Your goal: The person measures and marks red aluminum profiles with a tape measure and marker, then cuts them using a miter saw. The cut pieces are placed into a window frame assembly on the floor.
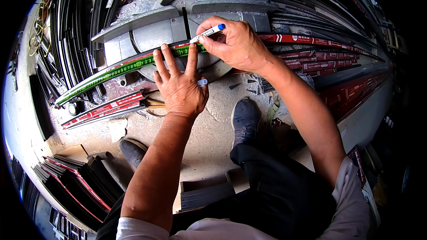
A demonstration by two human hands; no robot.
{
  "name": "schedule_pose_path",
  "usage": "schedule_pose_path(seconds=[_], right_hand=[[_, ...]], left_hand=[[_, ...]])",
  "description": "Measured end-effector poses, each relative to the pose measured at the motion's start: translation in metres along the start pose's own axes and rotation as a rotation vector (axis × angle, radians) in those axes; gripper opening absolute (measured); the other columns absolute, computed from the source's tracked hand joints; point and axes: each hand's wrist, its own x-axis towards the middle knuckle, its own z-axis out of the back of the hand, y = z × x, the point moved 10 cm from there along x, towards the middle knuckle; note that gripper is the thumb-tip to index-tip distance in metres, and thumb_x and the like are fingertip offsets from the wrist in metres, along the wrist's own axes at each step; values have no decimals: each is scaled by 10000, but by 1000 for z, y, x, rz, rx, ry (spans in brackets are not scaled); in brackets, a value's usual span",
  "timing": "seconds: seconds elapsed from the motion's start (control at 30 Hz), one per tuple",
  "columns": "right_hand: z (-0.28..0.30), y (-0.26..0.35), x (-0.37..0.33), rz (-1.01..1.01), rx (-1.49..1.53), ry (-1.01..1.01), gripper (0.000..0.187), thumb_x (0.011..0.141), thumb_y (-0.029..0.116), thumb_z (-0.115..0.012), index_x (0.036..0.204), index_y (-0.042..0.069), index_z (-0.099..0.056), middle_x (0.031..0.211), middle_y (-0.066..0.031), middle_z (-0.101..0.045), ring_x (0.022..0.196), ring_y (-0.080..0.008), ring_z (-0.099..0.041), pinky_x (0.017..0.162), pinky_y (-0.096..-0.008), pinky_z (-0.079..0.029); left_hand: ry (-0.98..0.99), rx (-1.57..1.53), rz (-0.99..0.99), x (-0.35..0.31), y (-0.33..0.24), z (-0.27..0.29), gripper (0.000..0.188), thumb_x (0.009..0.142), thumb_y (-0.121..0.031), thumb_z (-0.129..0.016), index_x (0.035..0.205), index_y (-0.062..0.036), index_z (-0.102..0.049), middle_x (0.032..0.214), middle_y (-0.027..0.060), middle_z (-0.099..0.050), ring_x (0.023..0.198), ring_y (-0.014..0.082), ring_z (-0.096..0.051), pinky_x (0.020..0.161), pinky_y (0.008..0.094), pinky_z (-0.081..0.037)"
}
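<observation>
My right hand point(235, 42) pinches a white marker point(209, 32) with a blue end, its tip down at a long profile bar point(293, 38) covered in red film. Along the bar's near edge runs a green tape measure point(120, 69). My left hand point(180, 89) lies over the tape and bar, fingers spread and pressing on them. A pale bluish marker cap point(202, 82) sticks out beside its tucked thumb, which is mostly hidden. The bar crosses the grey metal table of a cutting saw point(155, 35), in front of its fence point(138, 23).
Black profiles point(71, 26) are stacked at the left, with more red-filmed bars point(320, 60) at the right. Short red-filmed pieces point(106, 110) lie nearer. Another bundle point(73, 182) stands at lower left. My shoes point(246, 120) are on the concrete floor point(209, 151).
</observation>
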Motion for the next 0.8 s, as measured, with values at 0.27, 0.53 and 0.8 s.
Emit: schedule_pose_path(seconds=[0.27,0.53,0.8], right_hand=[[1,1,0,18,-13,-16,176,994,111,-733,1148,28,-716,908,-24,-746,822,-54,-665,723,-239,-556],[18,10,-9,77,78,-168,150,978,103,-749,1113,46,-716,879,0,-731,762,-42,-657,669,-231,-535],[29,18,-75,-39,243,-302,115,938,90,-755,1029,49,-698,848,6,-717,698,-37,-636,615,-222,-515]], left_hand=[[17,23,2,0,1,-1,902,871,-369,-689,1685,-336,-300,1705,354,-105,1567,592,-107,1193,688,-247],[-7,2,-3,0,1,-1,904,853,-362,-731,1668,-332,-341,1710,343,-120,1579,578,-99,1162,712,-275],[-17,-13,-7,0,0,2,898,858,-362,-726,1669,-332,-341,1711,341,-123,1577,577,-112,1165,701,-272]])
